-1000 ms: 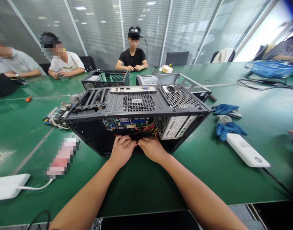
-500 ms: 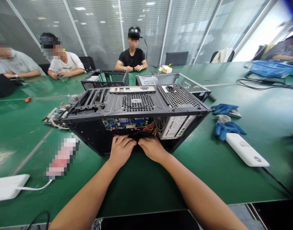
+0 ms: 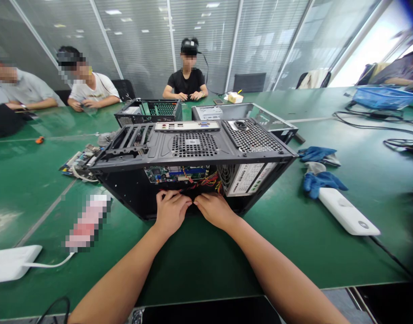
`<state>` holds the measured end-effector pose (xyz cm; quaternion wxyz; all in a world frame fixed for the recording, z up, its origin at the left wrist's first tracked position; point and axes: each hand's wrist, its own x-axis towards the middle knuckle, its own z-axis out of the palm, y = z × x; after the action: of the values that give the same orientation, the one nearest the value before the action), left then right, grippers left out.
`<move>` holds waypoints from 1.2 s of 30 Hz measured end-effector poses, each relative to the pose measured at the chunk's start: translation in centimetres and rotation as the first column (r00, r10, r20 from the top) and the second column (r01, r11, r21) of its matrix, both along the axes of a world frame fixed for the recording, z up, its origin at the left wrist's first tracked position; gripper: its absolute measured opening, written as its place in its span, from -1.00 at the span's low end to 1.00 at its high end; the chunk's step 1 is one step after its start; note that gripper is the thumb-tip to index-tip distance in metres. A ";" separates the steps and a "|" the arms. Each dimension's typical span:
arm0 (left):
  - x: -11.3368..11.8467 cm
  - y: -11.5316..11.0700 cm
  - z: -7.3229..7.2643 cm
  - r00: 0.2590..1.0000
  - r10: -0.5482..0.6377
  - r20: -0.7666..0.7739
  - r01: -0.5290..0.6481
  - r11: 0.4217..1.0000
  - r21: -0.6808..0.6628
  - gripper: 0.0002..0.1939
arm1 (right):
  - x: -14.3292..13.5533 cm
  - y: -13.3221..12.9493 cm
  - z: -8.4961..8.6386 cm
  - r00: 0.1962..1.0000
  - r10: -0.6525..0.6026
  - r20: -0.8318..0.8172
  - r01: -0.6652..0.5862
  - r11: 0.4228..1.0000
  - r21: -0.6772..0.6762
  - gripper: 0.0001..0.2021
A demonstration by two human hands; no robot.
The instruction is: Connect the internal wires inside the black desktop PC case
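Note:
A black computer case [image 3: 152,155] stands on the table with its back panel facing up and its open side toward me. Inside it show a green motherboard [image 3: 154,174], a power supply [image 3: 252,177] with a white label, and a bundle of red, yellow and black wires [image 3: 209,181]. My left hand [image 3: 172,209] reaches into the lower opening, fingers bent and thumb pinched against them. Close beside it, my right hand [image 3: 215,208] is closed too, its fingertips nearly touching the left ones. Whatever small dark thing lies between the fingertips is too hidden to name.
Two more cases, one black [image 3: 149,110] and one silver [image 3: 257,112], stand behind. Loose circuit boards [image 3: 80,162] lie left. Blue gloves [image 3: 323,180] and a white power strip [image 3: 348,211] lie right; a white power bank [image 3: 14,263] sits front left. Several people sit around the table.
My left fingers have shifted slightly, thumb and fingertips moving a little at the case opening. My right hand and the case have stayed in place.

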<state>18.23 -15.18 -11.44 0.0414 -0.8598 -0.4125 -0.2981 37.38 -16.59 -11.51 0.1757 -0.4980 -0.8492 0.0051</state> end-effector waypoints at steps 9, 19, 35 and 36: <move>0.0 0.0 0.1 1.000 0.010 0.007 -0.010 0.997 0.079 -0.83 | -0.1 -0.1 0.3 1.000 -0.017 -0.027 0.016 0.999 -0.033 -0.79; 0.2 0.1 0.0 0.999 0.040 0.031 -0.038 0.997 -0.061 -0.84 | 0.2 0.5 -0.4 1.000 0.002 0.030 -0.003 0.999 0.035 -0.81; -0.1 0.7 0.1 0.982 0.010 0.188 0.042 0.962 -0.270 -0.85 | 0.5 0.2 -0.2 0.998 0.053 0.036 -0.059 0.980 0.189 -0.79; -0.2 0.8 0.2 0.978 0.006 0.208 0.055 0.957 -0.284 -0.85 | 0.5 0.2 -0.1 0.998 0.056 0.041 -0.063 0.977 0.205 -0.78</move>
<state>18.07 -14.37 -11.25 -0.1311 -0.8260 -0.4428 -0.3232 37.86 -16.37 -11.64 0.2110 -0.4515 -0.8626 -0.0866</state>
